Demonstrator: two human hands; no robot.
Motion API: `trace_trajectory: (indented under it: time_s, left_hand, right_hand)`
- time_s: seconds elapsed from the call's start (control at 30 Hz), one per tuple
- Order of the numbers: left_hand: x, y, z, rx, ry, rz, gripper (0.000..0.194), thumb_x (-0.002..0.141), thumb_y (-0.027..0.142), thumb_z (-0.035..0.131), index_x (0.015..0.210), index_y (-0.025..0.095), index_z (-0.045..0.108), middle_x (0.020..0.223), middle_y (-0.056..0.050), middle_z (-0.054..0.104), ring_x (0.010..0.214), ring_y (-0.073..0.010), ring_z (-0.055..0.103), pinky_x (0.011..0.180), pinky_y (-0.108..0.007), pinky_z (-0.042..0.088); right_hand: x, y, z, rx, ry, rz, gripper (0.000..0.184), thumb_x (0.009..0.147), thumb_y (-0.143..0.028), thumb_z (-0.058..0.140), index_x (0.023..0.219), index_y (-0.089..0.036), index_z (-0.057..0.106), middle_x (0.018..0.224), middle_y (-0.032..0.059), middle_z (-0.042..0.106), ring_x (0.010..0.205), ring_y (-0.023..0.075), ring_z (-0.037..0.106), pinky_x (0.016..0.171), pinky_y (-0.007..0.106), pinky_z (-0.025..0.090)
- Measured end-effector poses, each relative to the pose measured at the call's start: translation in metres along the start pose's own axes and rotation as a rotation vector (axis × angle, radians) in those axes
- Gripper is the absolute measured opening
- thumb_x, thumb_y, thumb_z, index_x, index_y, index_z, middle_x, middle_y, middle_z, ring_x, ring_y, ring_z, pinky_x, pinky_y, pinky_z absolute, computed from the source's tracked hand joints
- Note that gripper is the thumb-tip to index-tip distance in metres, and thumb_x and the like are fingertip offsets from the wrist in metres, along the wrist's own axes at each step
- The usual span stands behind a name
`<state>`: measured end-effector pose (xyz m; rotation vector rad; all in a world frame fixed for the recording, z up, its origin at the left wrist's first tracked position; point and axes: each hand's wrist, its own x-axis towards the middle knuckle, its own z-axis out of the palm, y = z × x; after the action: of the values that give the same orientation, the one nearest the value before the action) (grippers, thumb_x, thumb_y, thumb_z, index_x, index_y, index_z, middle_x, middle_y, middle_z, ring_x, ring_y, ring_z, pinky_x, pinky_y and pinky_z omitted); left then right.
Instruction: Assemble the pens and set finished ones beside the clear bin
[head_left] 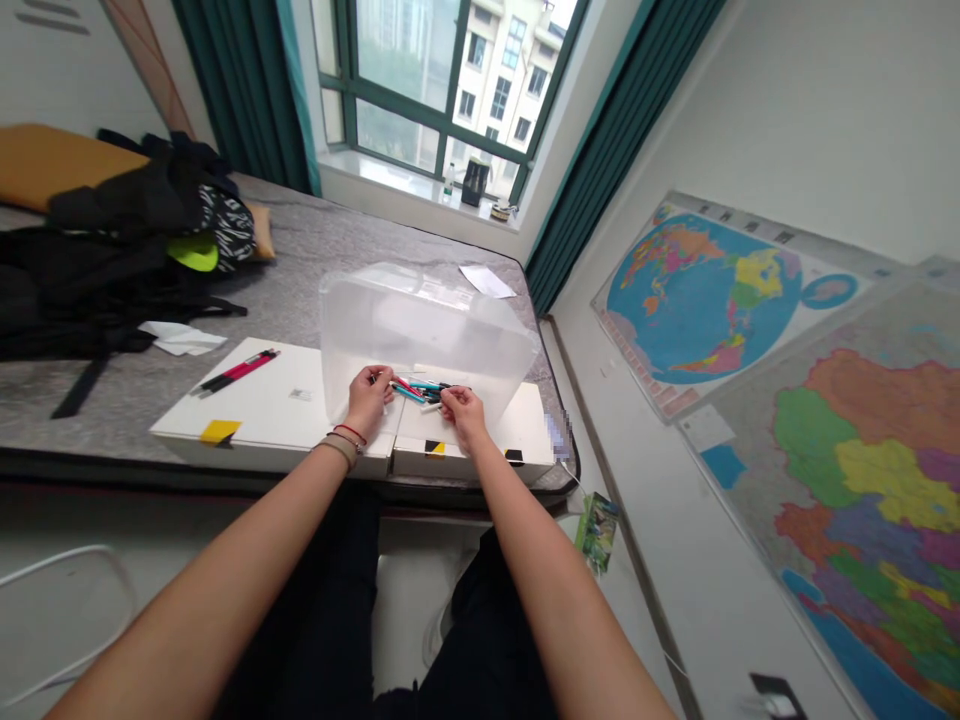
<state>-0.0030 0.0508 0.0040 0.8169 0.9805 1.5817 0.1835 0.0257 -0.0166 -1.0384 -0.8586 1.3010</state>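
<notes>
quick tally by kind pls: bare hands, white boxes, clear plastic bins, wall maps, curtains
Bare hands: 2
White boxes: 2
Clear plastic bins: 1
Wall maps: 2
Curtains: 2
Total: 9

Left hand, centre of frame: wrist wears thin red string bracelet, wider tan band just behind it. Right hand and wrist bare. Both forearms bare, running to bottom edge. Dark, near-black long trousers, lower centre.

Two bare forearms reach forward; the left hand and right hand face each other, fingers bent.
</notes>
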Motion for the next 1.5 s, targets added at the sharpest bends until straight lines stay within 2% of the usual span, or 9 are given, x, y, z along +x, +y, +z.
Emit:
trace_trajectory:
  time_s: [0.17, 0.27, 0.37, 0.43, 0.53, 0.73, 1.07, 1.3, 1.5]
  left_hand:
    - [-0.002, 0.001, 0.000, 0.002, -0.017, -0.018, 0.032, 0.069, 0.036, 0.077, 0.085, 0.017, 0.056, 0.072, -0.001, 0.063, 0.044, -0.0025, 0.035, 0.041, -0.017, 0.025]
    - [-0.003, 0.004, 0.000, -0.003, -0.026, -0.029, 0.034, 0.069, 0.037, 0.077, 0.083, 0.017, 0.055, 0.073, -0.001, 0.063, 0.045, -0.0019, 0.034, 0.042, -0.017, 0.025]
    - [-0.004, 0.007, 0.000, -0.001, -0.028, -0.041, 0.035, 0.068, 0.039, 0.077, 0.082, 0.017, 0.054, 0.077, -0.001, 0.064, 0.046, -0.0015, 0.033, 0.044, -0.017, 0.025]
    - [-0.004, 0.009, 0.001, 0.016, -0.028, -0.051, 0.036, 0.067, 0.040, 0.077, 0.082, 0.017, 0.054, 0.077, -0.001, 0.065, 0.046, -0.0015, 0.033, 0.044, -0.017, 0.025]
    - [-0.007, 0.011, 0.002, 0.059, -0.073, -0.074, 0.037, 0.066, 0.041, 0.079, 0.082, 0.016, 0.056, 0.075, -0.002, 0.065, 0.046, -0.0021, 0.033, 0.043, -0.017, 0.024]
    - [-0.011, 0.009, 0.000, 0.189, -0.244, -0.102, 0.034, 0.066, 0.037, 0.080, 0.084, 0.014, 0.063, 0.067, -0.001, 0.062, 0.045, -0.0030, 0.034, 0.041, -0.017, 0.023]
    - [-0.007, 0.011, -0.002, 0.177, -0.287, -0.129, 0.028, 0.068, 0.027, 0.081, 0.082, 0.011, 0.063, 0.072, -0.003, 0.064, 0.048, -0.0031, 0.035, 0.043, -0.016, 0.027]
    - [-0.007, 0.013, 0.001, 0.235, -0.303, -0.176, 0.016, 0.070, 0.021, 0.076, 0.078, 0.013, 0.064, 0.073, -0.003, 0.063, 0.050, -0.0038, 0.033, 0.043, -0.015, 0.030]
    - [-0.011, 0.016, 0.007, 0.304, -0.256, -0.215, 0.016, 0.067, 0.019, 0.076, 0.077, 0.014, 0.064, 0.073, -0.003, 0.063, 0.050, -0.0043, 0.031, 0.043, -0.014, 0.030]
  right_hand:
    - [-0.001, -0.002, 0.000, 0.008, 0.004, 0.034, 0.036, 0.063, -0.031, 0.081, 0.091, -0.015, 0.066, 0.071, 0.0000, 0.069, 0.056, 0.0096, 0.062, 0.047, 0.017, 0.049]
    - [-0.005, -0.008, 0.000, 0.064, -0.035, 0.035, 0.049, 0.064, -0.030, 0.080, 0.109, -0.019, 0.064, 0.103, 0.0065, 0.073, 0.063, 0.0106, 0.066, 0.051, 0.020, 0.054]
    - [-0.009, -0.012, 0.001, 0.102, -0.066, 0.029, 0.059, 0.065, -0.028, 0.080, 0.120, -0.025, 0.059, 0.129, 0.0085, 0.064, 0.070, 0.0125, 0.070, 0.055, 0.023, 0.057]
    - [-0.009, -0.013, 0.001, 0.073, -0.067, 0.038, 0.051, 0.066, -0.030, 0.080, 0.113, -0.022, 0.063, 0.124, 0.0091, 0.067, 0.071, 0.0125, 0.070, 0.055, 0.021, 0.056]
    - [-0.007, -0.010, 0.001, 0.005, -0.054, 0.051, 0.036, 0.069, -0.037, 0.079, 0.096, -0.016, 0.066, 0.093, 0.0080, 0.075, 0.061, 0.0100, 0.067, 0.052, 0.017, 0.052]
    - [-0.005, -0.005, 0.000, -0.043, -0.088, 0.037, 0.039, 0.072, -0.047, 0.077, 0.089, -0.015, 0.065, 0.065, 0.0001, 0.069, 0.049, 0.0073, 0.059, 0.048, 0.016, 0.048]
    - [-0.010, -0.013, 0.002, -0.023, -0.029, 0.095, 0.020, 0.075, -0.029, 0.078, 0.081, -0.015, 0.064, 0.071, -0.0005, 0.069, 0.057, 0.0079, 0.065, 0.055, 0.017, 0.053]
    - [-0.006, -0.011, 0.001, 0.039, -0.068, 0.100, 0.026, 0.078, -0.034, 0.077, 0.091, -0.016, 0.062, 0.073, 0.0004, 0.070, 0.056, 0.0091, 0.065, 0.054, 0.019, 0.056]
    - [-0.007, -0.010, 0.002, -0.039, -0.057, 0.096, 0.019, 0.081, -0.032, 0.074, 0.082, -0.016, 0.065, 0.070, 0.0012, 0.071, 0.055, 0.0087, 0.065, 0.053, 0.017, 0.054]
